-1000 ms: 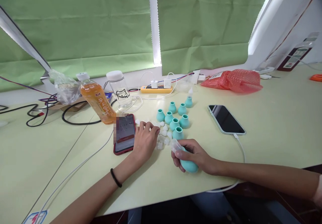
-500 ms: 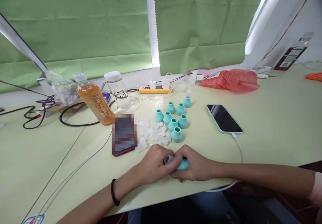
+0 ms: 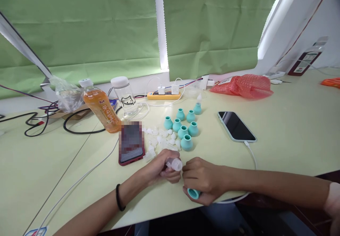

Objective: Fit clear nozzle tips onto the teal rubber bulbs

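My left hand (image 3: pixel 166 167) is closed round a translucent plastic tube (image 3: pixel 175 164), its ringed end facing right. Just to the right, my right hand (image 3: pixel 203 179) is wrapped round a teal bulb (image 3: pixel 193 193), whose round opening shows below the fingers. The two hands are apart, near the table's front edge. Behind them stand several teal bulbs (image 3: pixel 187 142) with open necks. One at the back, a teal bulb (image 3: pixel 197 108), has a clear tip (image 3: pixel 199 98) on it. Left of the bulbs lies a loose pile of small translucent pieces (image 3: pixel 159 139).
A red-edged phone (image 3: pixel 131 143) lies left of the pile, with an orange drink bottle (image 3: pixel 102 109) and a clear jar (image 3: pixel 125 96) behind. On the right is a charging phone (image 3: pixel 237 126). A yellow power strip (image 3: pixel 164 96) and red bubble wrap (image 3: pixel 243 86) sit at the back.
My hands have moved apart. The tube is now in my left hand with its ringed end showing, and the bulb in my right hand has turned its opening toward the front.
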A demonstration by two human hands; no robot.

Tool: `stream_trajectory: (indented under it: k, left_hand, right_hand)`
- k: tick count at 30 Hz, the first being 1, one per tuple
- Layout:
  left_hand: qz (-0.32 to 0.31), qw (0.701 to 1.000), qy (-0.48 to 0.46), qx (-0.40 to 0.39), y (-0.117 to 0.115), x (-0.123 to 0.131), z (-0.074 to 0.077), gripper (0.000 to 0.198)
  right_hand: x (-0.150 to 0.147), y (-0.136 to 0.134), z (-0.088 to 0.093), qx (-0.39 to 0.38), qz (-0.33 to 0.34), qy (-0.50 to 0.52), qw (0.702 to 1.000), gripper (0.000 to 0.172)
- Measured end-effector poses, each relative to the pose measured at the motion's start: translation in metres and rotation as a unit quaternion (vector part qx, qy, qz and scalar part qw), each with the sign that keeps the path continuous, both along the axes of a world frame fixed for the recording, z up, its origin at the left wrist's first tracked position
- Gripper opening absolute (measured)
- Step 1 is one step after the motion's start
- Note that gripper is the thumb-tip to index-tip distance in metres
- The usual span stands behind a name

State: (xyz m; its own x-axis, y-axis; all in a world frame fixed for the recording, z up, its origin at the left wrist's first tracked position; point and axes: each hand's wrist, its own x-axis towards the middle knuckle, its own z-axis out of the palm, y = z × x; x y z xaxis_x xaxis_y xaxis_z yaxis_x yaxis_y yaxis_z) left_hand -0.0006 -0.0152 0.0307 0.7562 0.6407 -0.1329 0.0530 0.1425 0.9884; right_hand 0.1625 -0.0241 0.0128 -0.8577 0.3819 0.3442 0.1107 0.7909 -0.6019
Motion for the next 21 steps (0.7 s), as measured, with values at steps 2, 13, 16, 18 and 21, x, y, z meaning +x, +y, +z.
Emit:
stream_trajectory:
  k: [2, 13, 16, 18, 21]
  left_hand:
    - [0.043, 0.998, 0.012, 0.043, 0.002, -0.002, 0.002, 0.042]
    - [0.151, 0.584, 0.451, 0.658, 0.012, -0.003, -0.02, 0.033]
    - [0.162, 0.558, 0.471, 0.664, 0.012, -0.003, -0.023, 0.043]
    - [0.158, 0.557, 0.475, 0.663, 0.012, -0.003, -0.024, 0.044]
    - [0.157, 0.56, 0.476, 0.66, 0.011, -0.004, -0.025, 0.043]
  right_hand:
    - [0.002, 0.003, 0.002, 0.044, 0.012, 0.024, 0.999, 0.017]
    - [0.039, 0.05, 0.056, -0.042, -0.229, 0.223, 0.947, 0.021]
    - [0.043, 0.072, 0.071, -0.007, -0.318, 0.148, 0.937, 0.024]
    - [0.043, 0.086, 0.073, 0.017, -0.329, 0.096, 0.939, 0.027]
    - [0.039, 0.105, 0.068, 0.046, -0.314, 0.031, 0.948, 0.03]
